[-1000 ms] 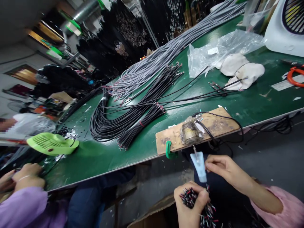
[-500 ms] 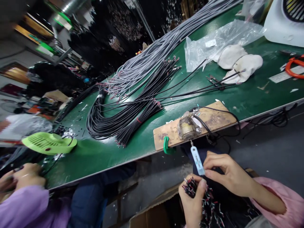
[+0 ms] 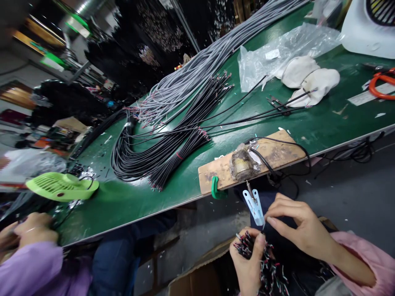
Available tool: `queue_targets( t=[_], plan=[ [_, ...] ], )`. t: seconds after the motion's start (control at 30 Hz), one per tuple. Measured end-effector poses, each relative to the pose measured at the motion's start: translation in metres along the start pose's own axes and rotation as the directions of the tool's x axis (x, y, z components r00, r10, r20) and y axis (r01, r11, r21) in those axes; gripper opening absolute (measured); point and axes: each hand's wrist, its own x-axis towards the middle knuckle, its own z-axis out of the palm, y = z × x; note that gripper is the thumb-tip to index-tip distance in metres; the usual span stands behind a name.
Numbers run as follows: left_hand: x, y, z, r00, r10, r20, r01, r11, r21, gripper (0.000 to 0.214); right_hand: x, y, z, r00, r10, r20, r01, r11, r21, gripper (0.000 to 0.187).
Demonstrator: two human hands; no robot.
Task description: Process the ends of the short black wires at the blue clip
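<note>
My left hand [image 3: 248, 259] is closed around a bundle of dark cables [image 3: 271, 267] with thin red, white and black wire ends. Just above it hangs a light blue clothespin [image 3: 255, 207], fixed by its handle end to the metal shaft of a small motor [image 3: 242, 164]. The clothespin's jaws point down toward my hands. My right hand [image 3: 291, 220] is pinched beside the jaw tips, at a thin wire end; the fingertips partly hide it. The motor sits on a stained wooden board [image 3: 277, 156], held to the table by a green clamp [image 3: 215, 189].
Black cables [image 3: 148, 156] and grey cables [image 3: 191, 65] lie across the green table [image 3: 123, 222]. White gloves [image 3: 321, 80], pliers [image 3: 277, 105] and orange-handled scissors [image 3: 382, 84] lie at the right. A lime-green fan [image 3: 61, 187] stands left, beside another person's hands [image 3: 33, 230]. Below is a cardboard box [image 3: 191, 283].
The clothespin has turned on the shaft: earlier it showed narrow and edge-on, and now both its handles show in a V. My hands have barely moved.
</note>
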Motion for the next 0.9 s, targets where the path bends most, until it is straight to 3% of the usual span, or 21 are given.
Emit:
queue_targets(
  t=[0.1, 0.27, 0.37, 0.6, 0.77, 0.9],
  plan=[
    [0.002, 0.0, -0.001, 0.997, 0.082, 0.015, -0.082, 0.996, 0.031, 0.037, -0.003, -0.002, 0.002, 0.994, -0.073, -0.086, 0.067, 0.995, -0.067, 0.01],
    [0.004, 0.005, 0.0, 0.972, 0.212, 0.103, -0.219, 0.974, 0.056, 0.029, -0.005, -0.003, 0.003, 0.999, -0.047, 0.007, 0.048, 0.998, -0.047, 0.008],
    [0.004, 0.007, 0.002, 0.965, 0.221, 0.145, -0.231, 0.971, 0.061, 0.029, -0.004, -0.005, 0.005, 0.999, -0.043, 0.021, 0.044, 0.998, -0.055, 0.012],
    [0.006, 0.0, -0.002, 0.969, 0.221, 0.11, -0.229, 0.971, 0.072, 0.027, -0.011, 0.0, 0.013, 0.999, -0.047, -0.019, 0.046, 0.996, -0.072, 0.017],
    [0.007, -0.001, -0.005, 0.968, 0.231, 0.093, -0.238, 0.969, 0.07, 0.026, -0.01, 0.006, 0.007, 0.999, 0.051, -0.016, -0.051, 0.998, 0.036, 0.011],
    [0.007, 0.001, -0.003, 0.975, 0.198, 0.105, -0.201, 0.979, 0.02, 0.027, -0.005, 0.002, 0.007, 0.99, 0.128, 0.053, -0.132, 0.987, 0.091, 0.004]
  ],
)
